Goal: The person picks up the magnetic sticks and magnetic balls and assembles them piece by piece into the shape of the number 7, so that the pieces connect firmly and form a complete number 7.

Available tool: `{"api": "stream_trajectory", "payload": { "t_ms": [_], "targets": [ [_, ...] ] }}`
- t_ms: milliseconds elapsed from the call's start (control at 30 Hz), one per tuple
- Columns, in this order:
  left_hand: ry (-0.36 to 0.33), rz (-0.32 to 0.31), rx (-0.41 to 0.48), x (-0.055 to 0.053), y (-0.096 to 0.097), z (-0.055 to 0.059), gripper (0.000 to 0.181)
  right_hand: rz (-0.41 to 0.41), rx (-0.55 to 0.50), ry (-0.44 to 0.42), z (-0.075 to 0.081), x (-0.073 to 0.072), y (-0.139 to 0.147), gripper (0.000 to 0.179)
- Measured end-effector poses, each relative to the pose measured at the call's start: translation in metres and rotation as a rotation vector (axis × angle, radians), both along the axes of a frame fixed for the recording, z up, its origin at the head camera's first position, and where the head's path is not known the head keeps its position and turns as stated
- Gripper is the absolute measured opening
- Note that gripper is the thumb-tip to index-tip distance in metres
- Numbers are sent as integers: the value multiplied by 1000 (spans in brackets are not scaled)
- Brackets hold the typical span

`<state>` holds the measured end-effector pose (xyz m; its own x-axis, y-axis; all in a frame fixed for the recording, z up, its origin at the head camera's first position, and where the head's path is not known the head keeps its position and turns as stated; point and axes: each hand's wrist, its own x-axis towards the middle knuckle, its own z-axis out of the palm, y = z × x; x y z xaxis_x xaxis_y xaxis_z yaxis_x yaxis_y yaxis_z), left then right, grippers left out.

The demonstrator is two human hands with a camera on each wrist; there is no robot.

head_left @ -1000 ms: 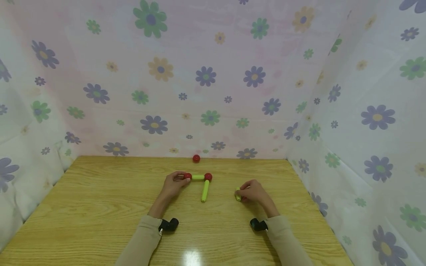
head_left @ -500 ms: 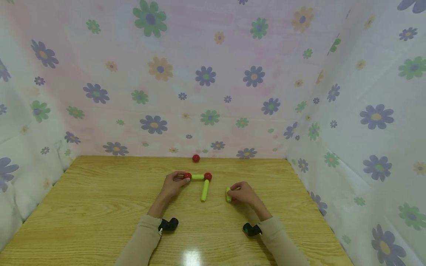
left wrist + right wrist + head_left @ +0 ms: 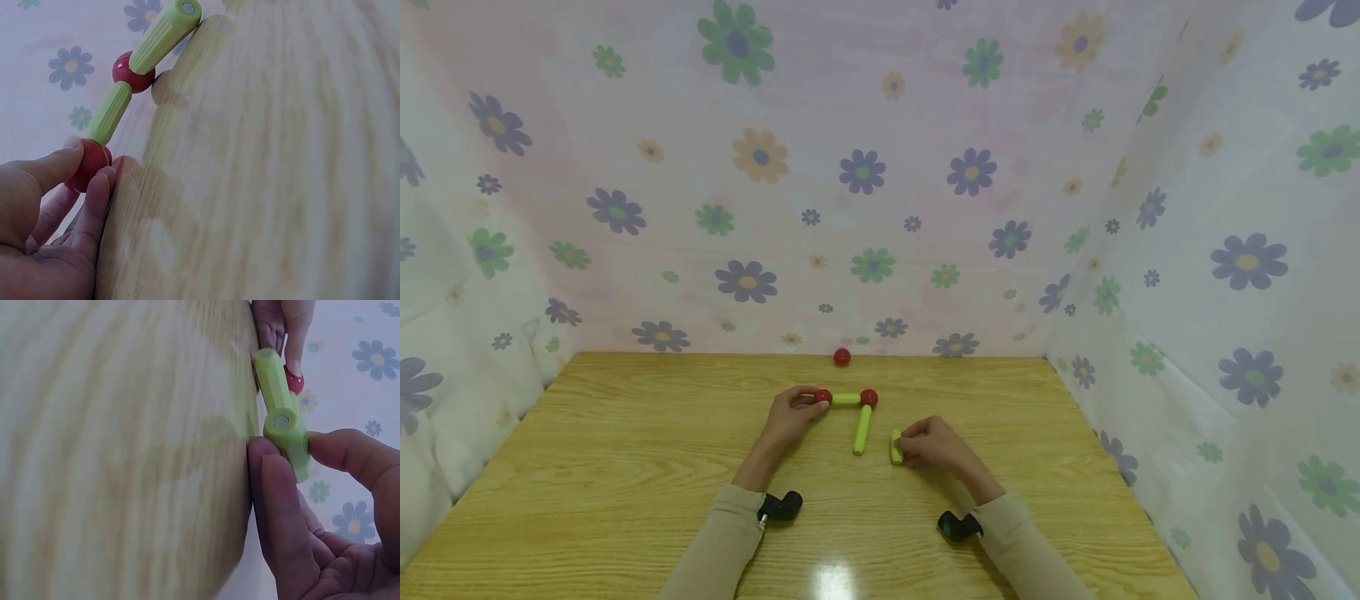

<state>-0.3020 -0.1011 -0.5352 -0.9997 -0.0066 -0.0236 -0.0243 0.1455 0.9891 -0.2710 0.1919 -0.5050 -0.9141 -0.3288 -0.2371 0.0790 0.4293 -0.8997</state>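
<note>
My left hand (image 3: 790, 417) pinches a red ball (image 3: 90, 165) between thumb and fingers. From that ball a short green rod (image 3: 110, 112) runs to a second red ball (image 3: 868, 398). A longer green rod (image 3: 862, 429) extends from the second ball toward my side of the table, its free end showing a round metal disc in the left wrist view. My right hand (image 3: 936, 442) holds a loose green rod (image 3: 290, 447) between thumb and fingertips, just right of the joined piece. This rod's end also has a silvery disc in the right wrist view.
Another red ball (image 3: 842, 357) lies at the back edge of the wooden table (image 3: 625, 467). Flowered cloth (image 3: 865, 208) rises behind the table and along both sides. Black wrist cameras (image 3: 781, 506) sit at the sleeve cuffs.
My right hand has slid left with the loose green rod, coming closer to the longer rod. The left hand and the joined piece have stayed in place.
</note>
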Motion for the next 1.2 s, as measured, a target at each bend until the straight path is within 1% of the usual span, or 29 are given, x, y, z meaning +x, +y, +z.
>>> {"api": "stream_trajectory", "payload": {
  "t_ms": [133, 233, 367, 500, 600, 767, 967, 1100, 1200],
  "targets": [
    [0, -6, -5, 2, 0, 0, 33, 38, -23, -27, -5, 3, -6, 27],
    [3, -9, -9, 3, 0, 1, 33, 48, -46, -46, -6, 5, -10, 29],
    [1, -4, -15, 3, 1, 2, 32, 77, -69, -67, -6, 10, -17, 30],
    [1, 3, -23, 3, 1, 3, 32, 120, -91, -90, -6, 14, -25, 27],
    [6, 3, -22, 3, 1, 2, 32, 133, -121, -120, -6, 17, -31, 26],
    [13, -6, -5, 3, 1, 1, 32, 118, -153, -174, -5, 23, -40, 26],
    [8, -16, 10, 3, 0, 1, 32, 95, -152, -205, -5, 26, -48, 24],
    [10, -19, 18, 4, 0, 2, 32, 53, -171, -235, -5, 26, -51, 24],
    [8, -21, 26, 3, 0, 2, 32, 27, -187, -242, -4, 27, -54, 24]
  ]
}}
